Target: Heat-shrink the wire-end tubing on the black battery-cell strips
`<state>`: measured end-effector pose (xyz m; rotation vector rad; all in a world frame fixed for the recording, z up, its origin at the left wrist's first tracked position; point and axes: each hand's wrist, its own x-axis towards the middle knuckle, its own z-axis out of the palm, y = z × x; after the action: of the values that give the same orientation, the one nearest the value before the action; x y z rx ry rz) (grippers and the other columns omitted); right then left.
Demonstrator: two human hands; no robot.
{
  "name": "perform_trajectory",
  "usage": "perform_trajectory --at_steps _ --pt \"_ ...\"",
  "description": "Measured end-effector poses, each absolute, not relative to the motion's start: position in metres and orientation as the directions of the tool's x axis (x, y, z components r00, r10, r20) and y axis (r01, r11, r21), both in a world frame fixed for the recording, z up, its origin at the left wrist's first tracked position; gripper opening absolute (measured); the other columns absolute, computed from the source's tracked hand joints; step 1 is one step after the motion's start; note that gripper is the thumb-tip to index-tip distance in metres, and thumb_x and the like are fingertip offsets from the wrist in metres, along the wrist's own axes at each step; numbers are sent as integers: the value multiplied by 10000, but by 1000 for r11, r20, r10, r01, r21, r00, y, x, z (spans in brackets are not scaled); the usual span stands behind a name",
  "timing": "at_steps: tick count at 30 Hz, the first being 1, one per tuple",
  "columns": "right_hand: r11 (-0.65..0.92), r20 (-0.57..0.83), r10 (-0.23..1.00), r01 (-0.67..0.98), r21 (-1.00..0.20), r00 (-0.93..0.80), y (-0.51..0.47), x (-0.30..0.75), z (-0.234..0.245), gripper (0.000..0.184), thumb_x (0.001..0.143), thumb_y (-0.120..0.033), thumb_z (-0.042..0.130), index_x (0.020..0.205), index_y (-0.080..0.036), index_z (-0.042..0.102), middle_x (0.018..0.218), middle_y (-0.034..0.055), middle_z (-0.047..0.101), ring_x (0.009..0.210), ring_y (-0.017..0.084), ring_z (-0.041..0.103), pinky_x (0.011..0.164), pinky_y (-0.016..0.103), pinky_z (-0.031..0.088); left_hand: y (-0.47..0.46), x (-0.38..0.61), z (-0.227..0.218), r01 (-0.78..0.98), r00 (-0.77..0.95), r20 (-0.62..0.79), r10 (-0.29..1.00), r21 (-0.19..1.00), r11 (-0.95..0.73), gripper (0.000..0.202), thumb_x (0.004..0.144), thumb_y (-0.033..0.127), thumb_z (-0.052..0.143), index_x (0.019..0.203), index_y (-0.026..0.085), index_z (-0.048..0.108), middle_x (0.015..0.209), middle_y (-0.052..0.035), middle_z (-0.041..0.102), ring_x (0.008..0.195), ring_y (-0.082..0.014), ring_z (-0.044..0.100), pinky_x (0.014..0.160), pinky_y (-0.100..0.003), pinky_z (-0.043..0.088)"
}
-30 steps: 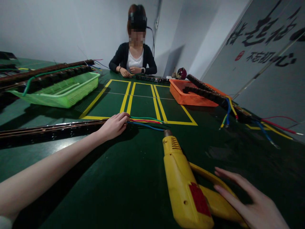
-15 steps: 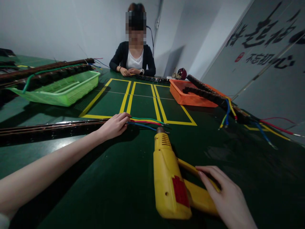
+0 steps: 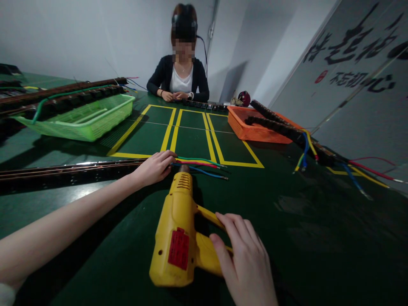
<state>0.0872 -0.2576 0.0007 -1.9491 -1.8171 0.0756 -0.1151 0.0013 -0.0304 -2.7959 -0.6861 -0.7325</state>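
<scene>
My left hand [image 3: 154,168] is closed over the end of a long dark strip [image 3: 63,172] lying on the green table, just where green, red and blue wires [image 3: 200,165] come out of it. My right hand [image 3: 247,259] grips the handle of a yellow heat gun [image 3: 178,233] with a red label. The gun lies low over the table, and its nozzle points at the wires beside my left fingers.
A green basket [image 3: 86,119] with long strips across it stands at the left. An orange basket [image 3: 255,125] with more wired strips stands at the right. A person sits across the table, hands on a strip. Yellow tape lines [image 3: 208,140] mark the middle.
My right hand closed on the heat gun's handle and swung the gun left, bringing its nozzle up to the wires. My left hand has stayed in place.
</scene>
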Motion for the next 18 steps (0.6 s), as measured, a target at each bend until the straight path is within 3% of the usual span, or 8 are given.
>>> perform_trajectory --at_steps 3,7,9,13,18 --pt "55 242 970 928 -368 39 -257 81 2 558 902 -623 370 1255 -227 544 1169 86 603 1050 269 556 809 444 482 2 -115 -30 473 773 501 388 -49 -880 223 884 147 434 1088 131 522 1176 -124 549 1051 -230 554 903 -375 501" --pt "228 231 962 894 -385 -146 -257 84 3 870 651 -822 533 1319 -265 512 1333 52 538 1194 288 485 980 443 409 2 -116 -30 471 773 500 390 -41 -881 212 899 181 438 1086 131 525 1175 -126 555 1056 -235 556 906 -380 501" --pt "279 206 956 872 -402 -211 -257 86 3 868 609 -775 633 1323 -298 511 1341 10 541 1228 270 461 1038 408 359 2 -116 -31 469 774 499 390 -37 -882 215 903 195 437 1089 132 526 1174 -128 557 1052 -237 559 902 -387 504" --pt "194 47 980 868 -458 -194 -257 89 6 648 708 -511 732 1289 -287 554 1151 -2 659 1068 219 569 974 367 394 3 -116 -31 475 770 499 397 -33 -879 222 910 206 425 1090 129 530 1171 -132 559 1041 -240 564 885 -393 512" --pt "73 -93 986 859 -507 -139 -258 107 15 672 590 -447 818 1208 -264 627 1113 24 682 977 232 600 915 380 434 3 -117 -31 475 770 490 408 -13 -880 231 893 177 427 1094 137 534 1187 -127 551 1061 -234 558 907 -399 502"
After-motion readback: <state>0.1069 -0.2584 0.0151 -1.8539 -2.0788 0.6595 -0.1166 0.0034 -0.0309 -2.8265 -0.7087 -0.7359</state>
